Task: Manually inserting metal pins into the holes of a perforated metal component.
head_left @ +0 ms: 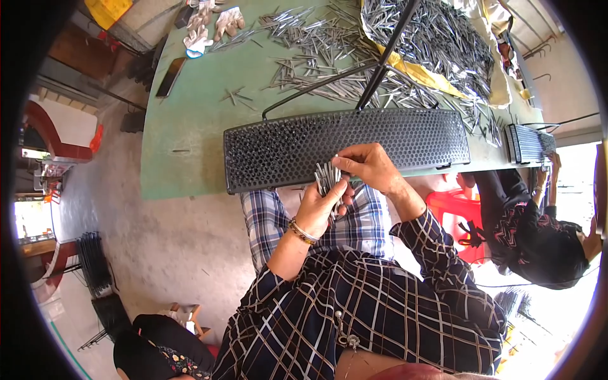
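Note:
My left hand (318, 204) is closed round a bundle of thin grey metal rods (327, 176), their ends sticking up above the fingers. Just over the bundle, my right hand (373, 168) pinches at the tip of one rod with thumb and forefinger. Both hands are in front of a long black rack (373, 136) full of small round holes, tilted at the near edge of the table. Toward its left end the holes look filled with rods; farther right many look bare. A black metal frame (370, 95) rises behind the rack.
Loose rods (323, 38) lie scattered across the green table (183, 126). A large heap of rods (437, 44) rests on a sack at the far right. Work gloves (228, 22) and a phone (171, 77) lie at far left. A co-worker (538, 234) handles another rack (529, 144) beside a red stool (453, 212).

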Demonstrator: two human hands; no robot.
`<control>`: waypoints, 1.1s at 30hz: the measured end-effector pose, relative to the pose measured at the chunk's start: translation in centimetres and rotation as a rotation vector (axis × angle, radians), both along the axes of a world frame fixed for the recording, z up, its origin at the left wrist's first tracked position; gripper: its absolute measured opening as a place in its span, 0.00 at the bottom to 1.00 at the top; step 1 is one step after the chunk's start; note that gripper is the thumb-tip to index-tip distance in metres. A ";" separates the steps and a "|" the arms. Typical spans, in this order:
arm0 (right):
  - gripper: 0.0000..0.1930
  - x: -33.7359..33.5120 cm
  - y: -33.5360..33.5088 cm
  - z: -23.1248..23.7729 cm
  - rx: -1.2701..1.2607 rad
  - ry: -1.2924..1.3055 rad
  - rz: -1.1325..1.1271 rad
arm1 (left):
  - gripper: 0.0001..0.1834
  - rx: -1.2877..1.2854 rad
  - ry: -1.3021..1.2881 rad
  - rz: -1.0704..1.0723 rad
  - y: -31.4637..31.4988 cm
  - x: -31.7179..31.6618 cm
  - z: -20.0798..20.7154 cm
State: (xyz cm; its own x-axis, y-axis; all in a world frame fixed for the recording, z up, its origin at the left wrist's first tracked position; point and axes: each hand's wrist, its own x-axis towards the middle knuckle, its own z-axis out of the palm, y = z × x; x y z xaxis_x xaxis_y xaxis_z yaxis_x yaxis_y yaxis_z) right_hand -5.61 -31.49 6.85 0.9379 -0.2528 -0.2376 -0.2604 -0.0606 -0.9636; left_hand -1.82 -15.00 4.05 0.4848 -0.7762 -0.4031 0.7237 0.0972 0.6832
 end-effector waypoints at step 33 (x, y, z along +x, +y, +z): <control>0.09 6.8 -2.5 -3.3 -0.729 -0.524 -0.224 | 0.09 0.095 0.120 0.002 0.1 -0.8 -0.6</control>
State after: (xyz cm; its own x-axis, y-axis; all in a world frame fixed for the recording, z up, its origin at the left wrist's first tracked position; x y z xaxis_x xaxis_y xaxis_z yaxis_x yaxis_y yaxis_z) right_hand 1.21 -33.95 3.58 0.7916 -0.3614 0.4928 0.1192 -0.6995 -0.7046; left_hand -2.57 -14.86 3.45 0.4304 -0.7308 -0.5298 0.8004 0.0377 0.5982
